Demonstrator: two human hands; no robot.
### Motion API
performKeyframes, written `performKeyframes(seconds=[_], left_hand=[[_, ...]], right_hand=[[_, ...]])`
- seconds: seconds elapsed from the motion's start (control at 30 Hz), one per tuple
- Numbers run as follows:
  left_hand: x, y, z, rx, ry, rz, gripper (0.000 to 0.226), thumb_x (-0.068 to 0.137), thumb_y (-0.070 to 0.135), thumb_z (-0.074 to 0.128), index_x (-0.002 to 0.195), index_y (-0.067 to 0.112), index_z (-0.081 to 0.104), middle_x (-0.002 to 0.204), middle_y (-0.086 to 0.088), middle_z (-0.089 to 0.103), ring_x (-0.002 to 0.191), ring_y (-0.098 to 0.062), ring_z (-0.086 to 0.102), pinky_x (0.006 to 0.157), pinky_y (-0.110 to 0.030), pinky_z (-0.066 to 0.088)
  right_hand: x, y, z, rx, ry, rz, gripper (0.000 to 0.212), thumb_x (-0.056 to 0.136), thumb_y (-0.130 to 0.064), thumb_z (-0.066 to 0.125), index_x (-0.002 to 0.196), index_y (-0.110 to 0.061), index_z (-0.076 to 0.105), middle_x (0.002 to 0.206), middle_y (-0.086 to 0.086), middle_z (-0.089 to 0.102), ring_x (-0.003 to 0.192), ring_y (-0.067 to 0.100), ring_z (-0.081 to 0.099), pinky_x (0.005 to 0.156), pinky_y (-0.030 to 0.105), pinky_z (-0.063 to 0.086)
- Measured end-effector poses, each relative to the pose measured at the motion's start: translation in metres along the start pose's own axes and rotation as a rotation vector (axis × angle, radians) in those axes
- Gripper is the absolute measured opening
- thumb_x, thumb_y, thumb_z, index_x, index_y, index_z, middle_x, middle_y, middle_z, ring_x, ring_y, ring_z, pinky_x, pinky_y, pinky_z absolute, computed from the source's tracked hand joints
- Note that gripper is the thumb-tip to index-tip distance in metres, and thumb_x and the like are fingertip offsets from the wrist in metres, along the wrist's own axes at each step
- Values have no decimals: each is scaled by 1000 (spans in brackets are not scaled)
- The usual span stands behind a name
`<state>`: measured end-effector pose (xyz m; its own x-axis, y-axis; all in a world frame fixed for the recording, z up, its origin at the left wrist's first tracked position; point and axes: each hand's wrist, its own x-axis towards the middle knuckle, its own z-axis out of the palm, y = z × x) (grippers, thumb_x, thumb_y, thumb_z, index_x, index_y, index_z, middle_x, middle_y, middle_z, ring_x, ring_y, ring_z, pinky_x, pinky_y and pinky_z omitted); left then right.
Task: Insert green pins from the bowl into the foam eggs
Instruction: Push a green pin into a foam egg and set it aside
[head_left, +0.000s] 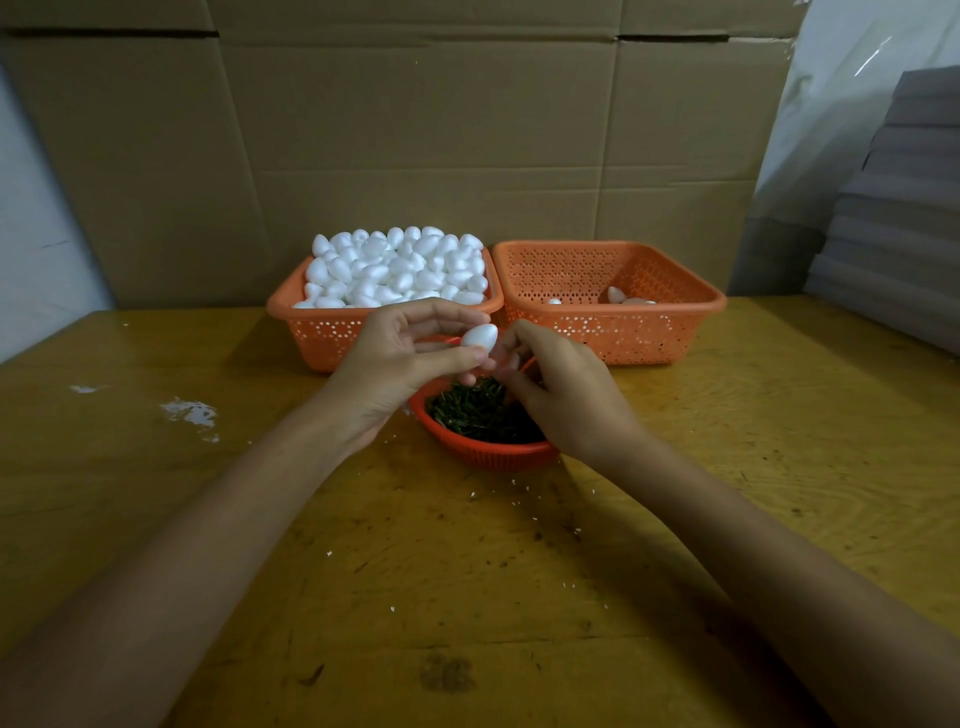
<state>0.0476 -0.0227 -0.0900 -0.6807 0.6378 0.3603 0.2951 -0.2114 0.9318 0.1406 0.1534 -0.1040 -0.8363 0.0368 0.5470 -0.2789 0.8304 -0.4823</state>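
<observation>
My left hand (400, 358) pinches a white foam egg (479, 335) between thumb and fingers, just above the far rim of the red bowl (488, 451). The bowl holds a heap of dark green pins (480, 413). My right hand (556, 387) is beside the egg with its fingertips curled together at the egg's lower end; whether a pin is between them is hidden. Both hands hover over the bowl.
An orange basket (322, 332) heaped with white foam eggs (400, 267) stands behind the bowl at the left. A second orange basket (649, 332) at the right holds a few eggs (616, 294). Cardboard forms the back wall. White crumbs lie scattered on the wooden table (467, 597).
</observation>
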Motion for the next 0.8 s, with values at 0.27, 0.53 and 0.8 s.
performKeyframes(seconds=[0.27,0.53,0.8], left_hand=[[2,0,0,-88,3,-19,24,96,-2,68,118,7,73,113,-19,76,99,-36,78,70,-25,61],[2,-1,-3,-99,-7,-24,20,100,-2,62,112,9,73,114,-20,76,99,-38,78,70,-26,61],[3,-1,-4,-112,-10,-32,17,100,0,61,111,8,70,115,-20,76,99,-38,77,72,-27,62]], right_hand=[[0,3,1,-29,61,23,20,93,1,65,99,-18,59,95,-1,61,88,14,56,73,32,43],[0,2,-1,46,64,10,17,92,3,67,99,-12,60,92,1,65,81,21,65,75,48,53],[0,0,-5,89,86,59,18,87,-8,81,93,-14,66,89,-4,66,79,16,69,75,47,59]])
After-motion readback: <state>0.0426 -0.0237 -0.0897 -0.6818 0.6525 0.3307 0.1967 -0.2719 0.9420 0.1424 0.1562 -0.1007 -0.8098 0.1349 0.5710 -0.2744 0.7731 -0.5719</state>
